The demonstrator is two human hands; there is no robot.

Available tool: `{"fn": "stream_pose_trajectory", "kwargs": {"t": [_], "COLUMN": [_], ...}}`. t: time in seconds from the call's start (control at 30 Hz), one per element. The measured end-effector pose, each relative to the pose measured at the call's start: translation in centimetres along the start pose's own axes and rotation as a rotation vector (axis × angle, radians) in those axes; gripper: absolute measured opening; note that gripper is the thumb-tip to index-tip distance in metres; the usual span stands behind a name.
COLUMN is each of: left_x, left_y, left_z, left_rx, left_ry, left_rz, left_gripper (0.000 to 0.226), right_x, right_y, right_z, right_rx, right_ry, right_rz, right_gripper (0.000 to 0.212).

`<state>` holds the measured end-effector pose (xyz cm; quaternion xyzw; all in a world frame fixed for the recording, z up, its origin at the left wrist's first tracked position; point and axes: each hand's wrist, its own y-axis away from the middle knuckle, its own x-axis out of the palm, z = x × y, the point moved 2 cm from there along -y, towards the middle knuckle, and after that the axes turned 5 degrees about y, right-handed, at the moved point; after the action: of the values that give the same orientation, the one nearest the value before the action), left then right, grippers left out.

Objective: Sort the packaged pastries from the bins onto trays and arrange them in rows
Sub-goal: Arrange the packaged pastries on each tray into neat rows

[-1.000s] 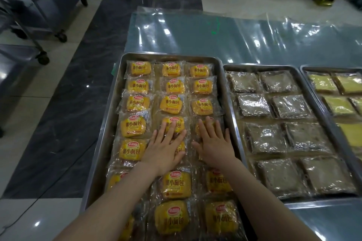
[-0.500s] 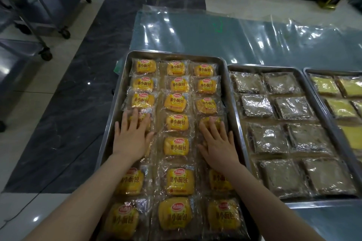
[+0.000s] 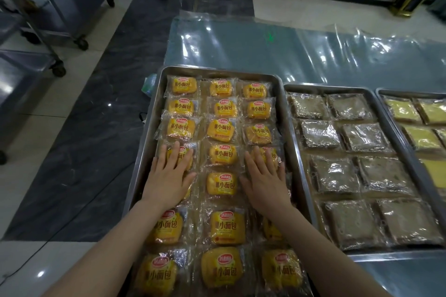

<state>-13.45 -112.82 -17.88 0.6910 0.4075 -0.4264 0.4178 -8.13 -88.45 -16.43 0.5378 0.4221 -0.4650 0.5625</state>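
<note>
Near tray [image 3: 144,164]: yellow bun packs [image 3: 220,128] in three columns
Middle tray [image 3: 298,164]: brown wrapped pastries [image 3: 334,173]
Far-right tray [image 3: 386,103]: pale yellow pastries [image 3: 421,138]
Left hand [image 3: 169,176]: flat, fingers spread, on left column
Right hand [image 3: 264,178]: flat, spread, on right column

glossy tile floor [image 3: 79,94] (dark inlay), steel trolley [image 3: 55,5]
</note>
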Motion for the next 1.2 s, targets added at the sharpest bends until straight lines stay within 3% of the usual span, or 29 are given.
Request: {"fn": "stream_pose_trajectory", "kwargs": {"t": [0.17, 0.4, 0.57, 0.67, 0.87, 1.0, 1.2], "left_x": [0.1, 0.4, -1.5, -2.7, -2.6, -1.9, -2.5], "left_y": [-0.1, -0.3, -1.8, -4.7, -9.2, -9.0, -8.7], "left_z": [0.2, 0.3, 0.2, 0.3, 1.4, 1.2, 1.1], "left_rx": [0.003, -0.002, 0.07, 0.067, 0.007, -0.005, -0.033], "left_ry": [-0.015, -0.049, -0.009, 0.022, -0.022, -0.026, -0.006], "left_rz": [-0.015, -0.022, -0.177, -0.199, -0.069, -0.114, -0.184], "left_gripper": [0.064, 0.067, 0.065, 0.062, 0.064, 0.066, 0.069], "right_x": [-0.1, 0.9, -0.8, -1.7, -0.1, -0.2, -1.3], "right_y": [-2.1, -3.0, -5.1, -7.3, -8.2, -8.6, -9.2], "right_z": [3.2, 4.1, 0.9, -2.1, -3.3, -3.2, -1.1], "right_rx": [-0.128, -0.15, -0.005, 0.106, 0.06, 0.082, 0.042], "right_ry": [-0.015, -0.003, -0.118, -0.122, -0.075, -0.061, -0.096], "right_rz": [0.022, 0.069, -0.079, -0.072, 0.067, 0.1, -0.033], "right_gripper": [0.063, 0.063, 0.067, 0.06, 0.069, 0.072, 0.075]}}
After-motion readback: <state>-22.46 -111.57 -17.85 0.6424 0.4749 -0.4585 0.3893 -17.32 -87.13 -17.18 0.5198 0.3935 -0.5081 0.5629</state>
